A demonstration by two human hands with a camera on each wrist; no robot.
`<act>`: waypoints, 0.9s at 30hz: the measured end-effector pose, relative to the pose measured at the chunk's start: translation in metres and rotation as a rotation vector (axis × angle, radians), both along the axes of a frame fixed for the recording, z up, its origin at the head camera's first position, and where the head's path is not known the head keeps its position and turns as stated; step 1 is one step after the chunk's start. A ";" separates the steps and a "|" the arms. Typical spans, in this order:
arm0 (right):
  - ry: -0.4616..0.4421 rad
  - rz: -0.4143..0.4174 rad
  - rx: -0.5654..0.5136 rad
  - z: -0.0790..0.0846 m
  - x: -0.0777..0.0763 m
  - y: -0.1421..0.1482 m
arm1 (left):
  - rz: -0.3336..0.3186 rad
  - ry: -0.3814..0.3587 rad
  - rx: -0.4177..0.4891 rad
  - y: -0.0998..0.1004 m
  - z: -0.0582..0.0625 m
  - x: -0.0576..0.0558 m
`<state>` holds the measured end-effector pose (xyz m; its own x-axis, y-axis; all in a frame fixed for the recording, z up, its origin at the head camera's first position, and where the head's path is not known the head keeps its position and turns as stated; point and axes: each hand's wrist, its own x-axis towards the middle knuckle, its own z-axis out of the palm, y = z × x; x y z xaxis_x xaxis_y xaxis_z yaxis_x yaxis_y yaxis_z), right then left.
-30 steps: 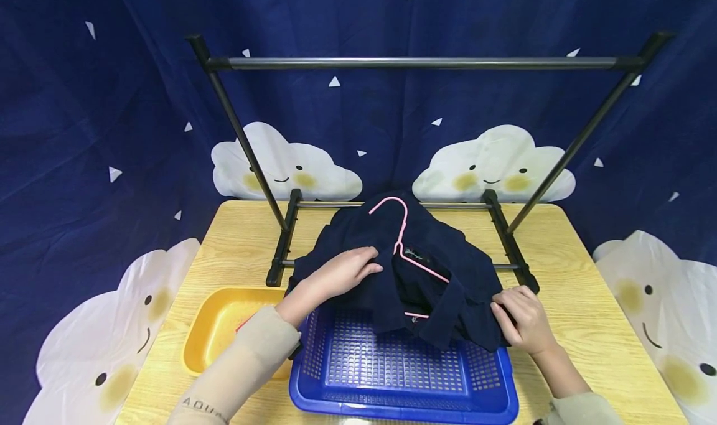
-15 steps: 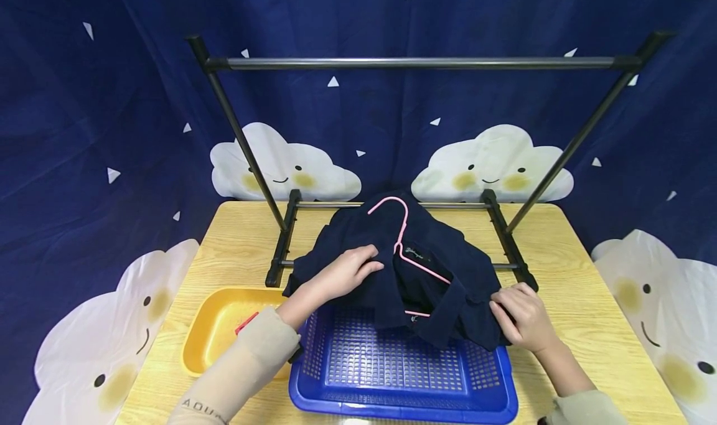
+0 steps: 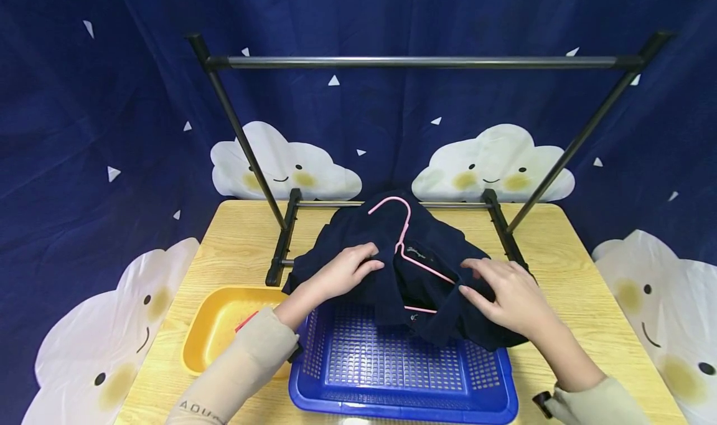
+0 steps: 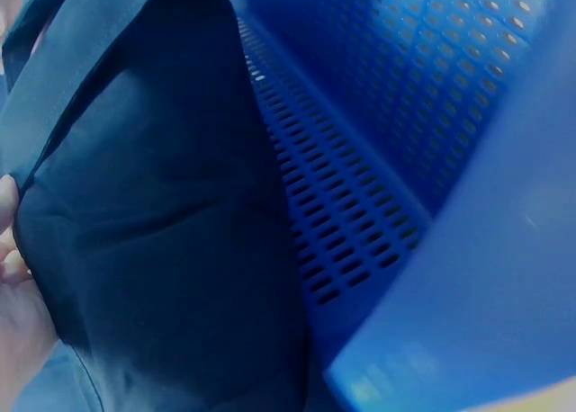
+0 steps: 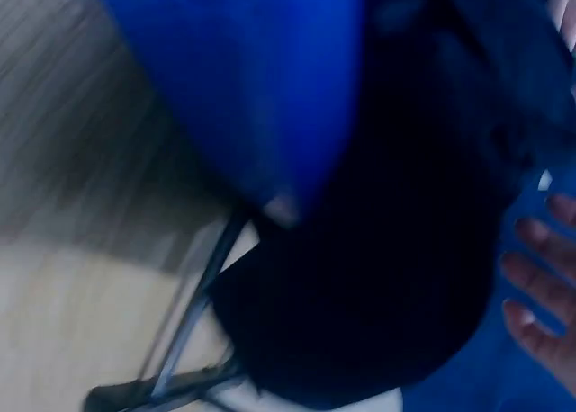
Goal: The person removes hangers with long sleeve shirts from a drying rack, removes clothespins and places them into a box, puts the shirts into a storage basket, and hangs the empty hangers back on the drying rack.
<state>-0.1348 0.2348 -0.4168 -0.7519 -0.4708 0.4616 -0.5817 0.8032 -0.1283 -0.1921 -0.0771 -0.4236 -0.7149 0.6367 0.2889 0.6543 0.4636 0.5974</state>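
Note:
A dark navy collared shirt [image 3: 358, 226] lies over the back of a blue mesh basket [image 3: 403, 410] and onto the table behind it. Through its neck runs a pink clothes hanger [image 3: 427, 269], hook pointing up and left, with its lower bar showing inside the collar. My left hand [image 3: 347, 270] holds the shirt's left shoulder; in the left wrist view its fingertips are at the cloth edge [image 4: 25, 223]. My right hand [image 3: 512, 291] is over the right shoulder, thumb and forefinger apart close to the collar. Spread fingers [image 5: 544, 282] show in the right wrist view.
A black clothes rack [image 3: 420, 63] stands behind on the wooden table [image 3: 582, 300], its bar above the shirt. Left of the basket sits a yellow tub [image 3: 208, 335] with a red item [image 3: 246, 320], partly behind my left sleeve. A blue cloud-print curtain hangs behind.
My right hand has let go of the shirt's right sleeve end and moved up and left toward the collar, fingers opening. The left hand stays in place; the hanger has barely shifted.

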 end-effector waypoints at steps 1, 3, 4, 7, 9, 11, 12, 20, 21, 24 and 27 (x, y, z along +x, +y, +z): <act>-0.017 -0.015 0.008 0.003 0.001 -0.005 | 0.001 0.002 0.000 0.000 0.000 0.000; -0.041 -0.036 0.020 0.006 0.001 -0.014 | 0.003 0.007 0.001 0.000 0.002 0.001; -0.055 -0.047 0.021 0.006 0.001 -0.018 | 0.002 0.009 0.000 0.001 0.002 0.002; -0.091 -0.074 0.022 0.004 0.002 -0.026 | 0.000 0.016 0.005 0.001 0.003 0.003; -0.104 -0.091 0.025 0.002 0.002 -0.031 | 0.001 0.019 0.008 0.001 0.004 0.004; -0.111 -0.106 0.034 -0.001 0.003 -0.036 | 0.008 0.022 0.007 0.002 0.004 0.005; -0.113 -0.112 0.037 -0.002 0.003 -0.038 | 0.014 0.025 0.004 0.002 0.004 0.005; -0.184 -0.181 0.011 -0.008 0.006 -0.044 | 0.077 0.087 -0.026 0.003 0.003 0.007; -0.196 -0.194 0.012 -0.008 0.006 -0.044 | 0.089 0.101 -0.034 0.003 0.004 0.008; -0.233 -0.225 0.003 -0.007 0.007 -0.042 | 0.125 0.165 -0.061 0.003 0.005 0.009; -0.272 -0.251 -0.016 -0.006 0.008 -0.040 | 0.156 0.262 -0.093 0.003 0.006 0.010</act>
